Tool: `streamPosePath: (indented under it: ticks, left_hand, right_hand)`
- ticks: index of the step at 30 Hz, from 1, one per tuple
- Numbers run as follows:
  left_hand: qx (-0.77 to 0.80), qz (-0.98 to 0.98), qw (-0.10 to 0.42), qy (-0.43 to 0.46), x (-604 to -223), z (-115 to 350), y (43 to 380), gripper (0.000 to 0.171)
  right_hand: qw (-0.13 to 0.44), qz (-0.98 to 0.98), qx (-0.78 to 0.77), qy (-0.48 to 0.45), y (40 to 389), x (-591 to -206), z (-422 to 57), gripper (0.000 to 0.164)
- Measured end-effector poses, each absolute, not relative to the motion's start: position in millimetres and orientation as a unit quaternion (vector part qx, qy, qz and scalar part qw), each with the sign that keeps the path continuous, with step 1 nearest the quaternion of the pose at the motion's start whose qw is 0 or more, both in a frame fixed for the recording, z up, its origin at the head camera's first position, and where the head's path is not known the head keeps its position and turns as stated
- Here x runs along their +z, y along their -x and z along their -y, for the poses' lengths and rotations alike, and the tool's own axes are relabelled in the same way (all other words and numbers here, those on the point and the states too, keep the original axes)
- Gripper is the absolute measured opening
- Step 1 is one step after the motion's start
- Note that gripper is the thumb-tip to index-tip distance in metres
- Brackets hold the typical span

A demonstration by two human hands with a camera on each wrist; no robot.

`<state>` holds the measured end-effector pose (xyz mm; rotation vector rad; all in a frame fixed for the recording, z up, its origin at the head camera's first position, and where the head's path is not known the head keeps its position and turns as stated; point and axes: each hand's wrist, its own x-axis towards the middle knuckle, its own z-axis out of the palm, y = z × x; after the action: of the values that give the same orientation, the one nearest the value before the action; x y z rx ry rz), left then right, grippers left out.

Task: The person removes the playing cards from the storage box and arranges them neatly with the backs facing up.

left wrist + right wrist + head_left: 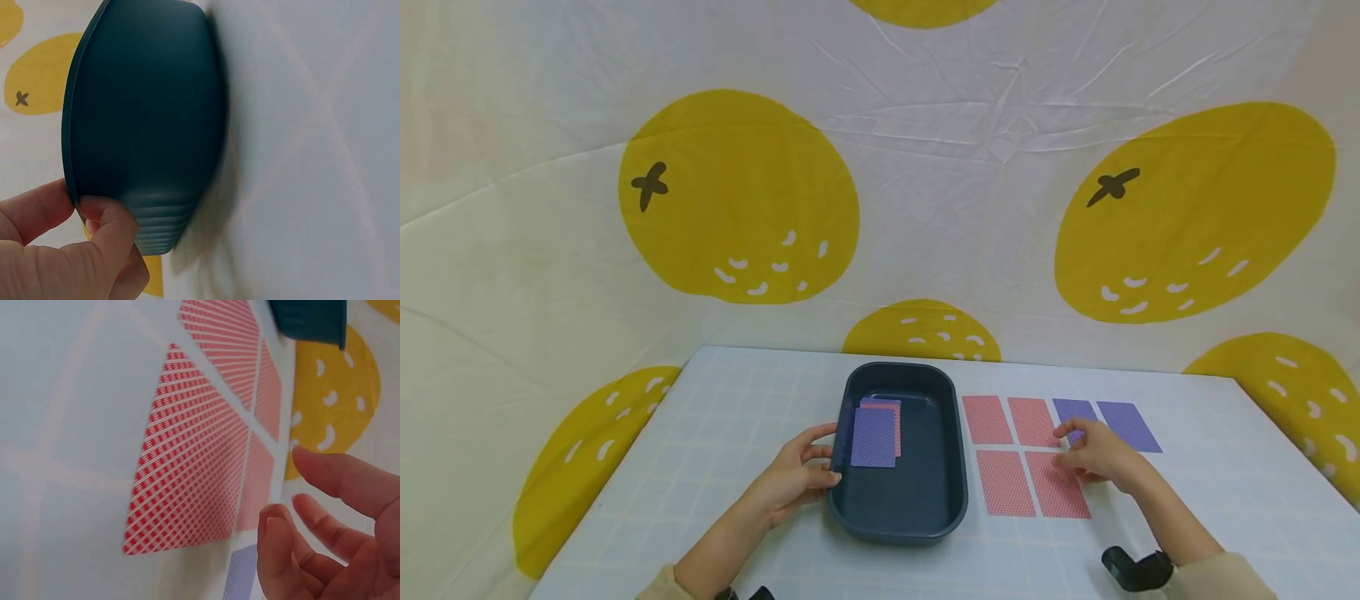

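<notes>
While the left hand (793, 477) pinches the tray (928, 487) by its left rim, thumb and fingers on either side of the wall, the hold is one-sided. Risk: a hard pull there could tip or skid the tray and slide its contents.

Inside the tray, toward its left wall: overlapped pile, top card (872, 442) blue, red under-card (898, 417) peeking out, strip of blue past that. Exact count: can't tell.

Just right of the tray: four red cards (1003, 483) flat on the table (752, 387), two rows of two. Tray pushed right could shove the nearest ones.

Right hand (1097, 458) is above the reds farther from the tray, fingers loosely bent and apart, nothing held. Cards look thin and flush, so a fingertip could skate one sideways or catch two.

Farthest right of the tray: two blue cards (1129, 427), in line with the far red row. One's partly behind the right hand; a careless finger could knock it askew.
</notes>
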<state>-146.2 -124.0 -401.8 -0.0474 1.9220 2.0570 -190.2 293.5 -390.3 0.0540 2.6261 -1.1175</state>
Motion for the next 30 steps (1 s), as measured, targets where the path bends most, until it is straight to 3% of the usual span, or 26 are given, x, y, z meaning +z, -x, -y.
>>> streamPosePath:
  ticks: [15, 30]
  left_hand:
    - [0.721, -0.674, 0.162, 0.015, -402.7, 124.4, 146.5, 0.072]
    - [0.719, -0.676, 0.160, 0.023, -401.9, 122.5, 146.8, 0.071]
  right_hand:
    - [0.190, -0.829, -0.522, 0.061, 222.2, -363.1, -235.7, 0.045]
    - [0.214, -0.814, -0.526, 0.123, 248.4, -347.4, -165.0, 0.040]
